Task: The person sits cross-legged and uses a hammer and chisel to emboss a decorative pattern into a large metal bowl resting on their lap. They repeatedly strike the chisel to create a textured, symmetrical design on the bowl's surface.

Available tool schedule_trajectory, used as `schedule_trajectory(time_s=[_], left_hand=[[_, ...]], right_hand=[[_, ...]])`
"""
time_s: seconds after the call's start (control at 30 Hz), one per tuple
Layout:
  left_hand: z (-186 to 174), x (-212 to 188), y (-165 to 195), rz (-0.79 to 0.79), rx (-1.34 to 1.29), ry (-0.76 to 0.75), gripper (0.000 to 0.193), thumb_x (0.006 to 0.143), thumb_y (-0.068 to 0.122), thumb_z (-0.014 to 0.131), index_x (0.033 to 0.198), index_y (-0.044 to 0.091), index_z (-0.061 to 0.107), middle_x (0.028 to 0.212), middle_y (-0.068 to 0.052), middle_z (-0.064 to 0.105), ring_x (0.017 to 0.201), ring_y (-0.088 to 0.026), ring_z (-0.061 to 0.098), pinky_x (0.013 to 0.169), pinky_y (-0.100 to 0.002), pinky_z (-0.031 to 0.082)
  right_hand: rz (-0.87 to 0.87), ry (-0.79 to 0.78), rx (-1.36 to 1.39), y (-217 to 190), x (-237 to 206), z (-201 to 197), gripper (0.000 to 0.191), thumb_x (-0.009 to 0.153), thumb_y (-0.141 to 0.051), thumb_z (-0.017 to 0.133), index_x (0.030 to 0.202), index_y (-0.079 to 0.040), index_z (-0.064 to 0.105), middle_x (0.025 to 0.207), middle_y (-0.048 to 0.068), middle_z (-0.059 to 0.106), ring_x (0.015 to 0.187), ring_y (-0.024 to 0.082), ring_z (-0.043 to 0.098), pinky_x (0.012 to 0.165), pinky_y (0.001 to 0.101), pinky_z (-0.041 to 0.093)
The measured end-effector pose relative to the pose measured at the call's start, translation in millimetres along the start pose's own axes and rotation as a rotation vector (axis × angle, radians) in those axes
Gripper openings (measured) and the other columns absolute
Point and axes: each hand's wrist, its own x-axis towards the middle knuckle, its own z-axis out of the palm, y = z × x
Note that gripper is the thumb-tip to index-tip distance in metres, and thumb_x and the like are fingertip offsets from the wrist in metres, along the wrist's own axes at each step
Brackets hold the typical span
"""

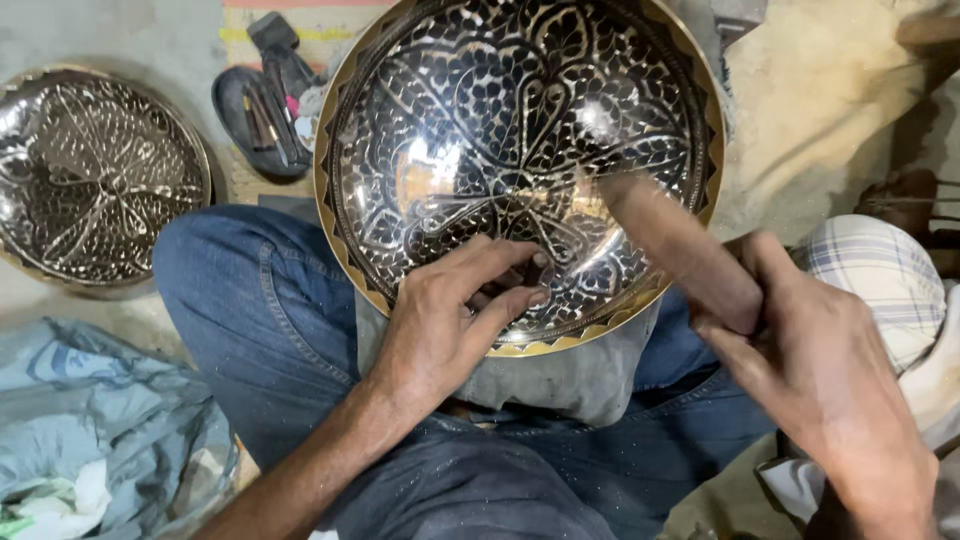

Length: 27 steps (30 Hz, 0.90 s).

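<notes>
On the person's lap, seen from the head camera, one large round metal bowl (520, 150) rests tilted against a grey cloth-covered block (570, 375) between the knees, its hollow facing up. Two such dishes show in all: the second, a shallower engraved plate (95, 175), lies flat on the floor at the left, well apart from the first. Both are shiny silvery metal cut with dark petal and scale patterns; the bowl has a brass-coloured zigzag rim.

One left hand (450, 320) lies on the bowl's lower rim, fingers curled narrow and pressed together on the engraved surface; whether they pinch a small tool cannot be told. One right hand (820, 370) is closed around a wooden handle (675, 240), blurred, which reaches over the bowl's right part.

Beyond the bowl sits one dark oval tray (255, 120) with several small tools in it. At the lower left lies a heap of crumpled blue-grey plastic sheeting (90, 430). A checked cloth bundle (885, 275) sits at the right. Blue jeans (260, 310) cover the legs, dusted with fine specks. The floor (820, 110) is rough, pale, dusty concrete.
</notes>
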Motion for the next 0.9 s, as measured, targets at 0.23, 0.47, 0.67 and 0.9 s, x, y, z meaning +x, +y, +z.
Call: schedule_trajectory(time_s=[0.23,0.47,0.67,0.9], left_hand=[[-1.4,-0.5,2.6,-0.071,0.038,-0.016,0.032,0.090,0.015,0.076,0.120,0.006,0.070,0.106,-0.008,0.074,0.090,-0.017,0.077,0.066,-0.031,0.063],[-0.5,-0.8,2.2,0.020,0.048,0.015,0.033,0.093,0.016,0.074,0.124,0.005,0.069,0.105,-0.009,0.074,0.093,-0.018,0.076,0.075,-0.030,0.064],[-3.4,0.8,6.1,-0.071,-0.011,-0.036,0.033,0.092,0.016,0.074,0.123,0.006,0.069,0.105,-0.007,0.074,0.091,-0.016,0.077,0.073,-0.028,0.065],[-3.4,1.6,7.8,-0.038,0.030,-0.019,0.033,0.090,0.013,0.075,0.122,0.007,0.070,0.103,-0.007,0.075,0.090,-0.017,0.077,0.074,-0.030,0.064]], right_hand=[[-0.021,-0.095,-0.103,-1.1,2.7,-1.6,0.038,0.077,-0.022,0.078,0.106,-0.011,0.055,0.089,0.009,0.066,0.085,0.034,0.068,0.070,0.0431,0.053],[0.153,-0.099,0.014,1.8,0.9,-3.6,0.044,0.082,-0.024,0.081,0.113,-0.009,0.053,0.084,0.011,0.066,0.085,0.034,0.069,0.069,0.0419,0.053],[0.165,-0.083,0.219,1.3,1.0,-2.5,0.044,0.080,-0.018,0.080,0.113,-0.007,0.053,0.089,0.014,0.069,0.087,0.034,0.070,0.070,0.0411,0.053],[0.117,-0.090,0.099,0.1,3.2,-1.6,0.040,0.079,-0.021,0.078,0.108,-0.008,0.053,0.090,0.012,0.071,0.081,0.032,0.072,0.070,0.0419,0.054]])
